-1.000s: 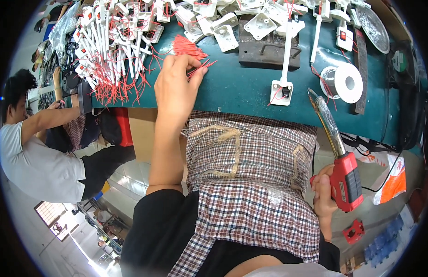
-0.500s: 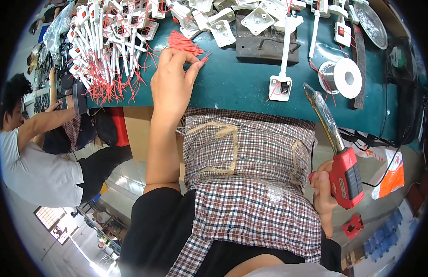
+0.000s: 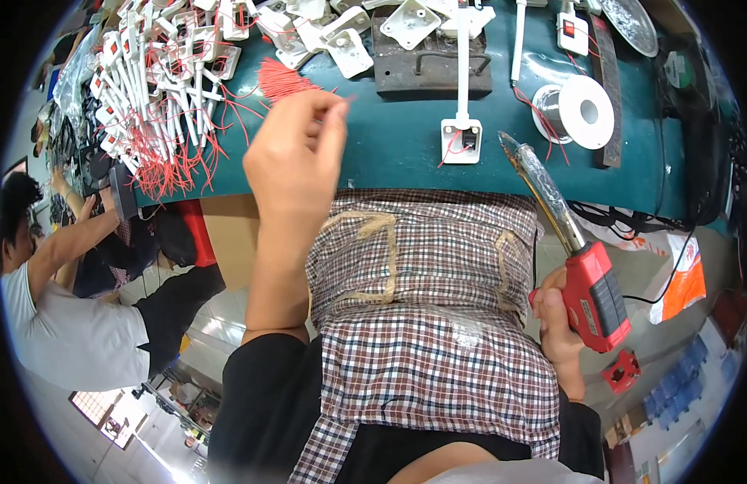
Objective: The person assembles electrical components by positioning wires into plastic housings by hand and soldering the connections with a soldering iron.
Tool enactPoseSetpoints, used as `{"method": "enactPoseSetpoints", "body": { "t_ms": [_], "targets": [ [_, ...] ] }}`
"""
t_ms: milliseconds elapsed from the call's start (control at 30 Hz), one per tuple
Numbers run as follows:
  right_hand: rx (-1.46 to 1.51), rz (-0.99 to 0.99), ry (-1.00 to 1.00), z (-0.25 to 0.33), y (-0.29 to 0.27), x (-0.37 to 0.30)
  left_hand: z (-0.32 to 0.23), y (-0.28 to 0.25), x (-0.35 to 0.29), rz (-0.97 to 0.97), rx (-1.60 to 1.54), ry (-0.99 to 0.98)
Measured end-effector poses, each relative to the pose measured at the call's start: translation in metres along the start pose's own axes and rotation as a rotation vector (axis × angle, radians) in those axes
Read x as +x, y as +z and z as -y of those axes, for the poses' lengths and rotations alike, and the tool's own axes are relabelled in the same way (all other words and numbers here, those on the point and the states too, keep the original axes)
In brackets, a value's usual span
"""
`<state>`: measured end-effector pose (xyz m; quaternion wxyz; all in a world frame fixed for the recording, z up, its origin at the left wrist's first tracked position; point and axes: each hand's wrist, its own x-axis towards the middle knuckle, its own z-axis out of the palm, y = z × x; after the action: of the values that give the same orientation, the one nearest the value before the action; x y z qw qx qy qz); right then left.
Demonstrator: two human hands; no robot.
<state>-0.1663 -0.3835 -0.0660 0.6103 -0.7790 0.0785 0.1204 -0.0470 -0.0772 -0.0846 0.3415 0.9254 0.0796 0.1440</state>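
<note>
Left hand (image 3: 297,152), grip pinched, holds at least one red wire (image 3: 352,98) over the worktop (image 3: 402,157); right hand (image 3: 557,327) wraps one soldering gun (image 3: 595,297), tip between one switch housing (image 3: 460,151) and one spool (image 3: 570,113).

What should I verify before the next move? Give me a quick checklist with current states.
1. Right hand gripping the red soldering gun: ok.
2. Gun's tip apart from both hands: ok.
3. Tip hot: cannot tell.
4. Left hand pinching red wire at the fingertips: ok; how many strands is too blurred to tell.
5. White housing on the green table, open side up: ok.
6. Solder spool near the tip: ok.
</note>
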Motion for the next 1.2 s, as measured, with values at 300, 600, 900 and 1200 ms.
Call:
{"method": "enactPoseSetpoints", "body": {
  "t_ms": [300,600,900,1200],
  "targets": [
    [-0.072,-0.023,0.047,-0.011,-0.011,-0.011,-0.041,0.042,-0.038,0.151,-0.118,0.319],
    [-0.185,0.035,-0.02,-0.016,-0.012,-0.006,-0.038,0.052,-0.039,0.078,-0.058,0.363],
    [-0.155,0.039,-0.047,-0.015,-0.008,-0.001,-0.038,0.055,-0.04,0.047,-0.017,0.382],
    [-0.163,0.055,-0.061,-0.015,-0.006,0.002,-0.037,0.056,-0.041,0.04,-0.001,0.388]
  ]
}}
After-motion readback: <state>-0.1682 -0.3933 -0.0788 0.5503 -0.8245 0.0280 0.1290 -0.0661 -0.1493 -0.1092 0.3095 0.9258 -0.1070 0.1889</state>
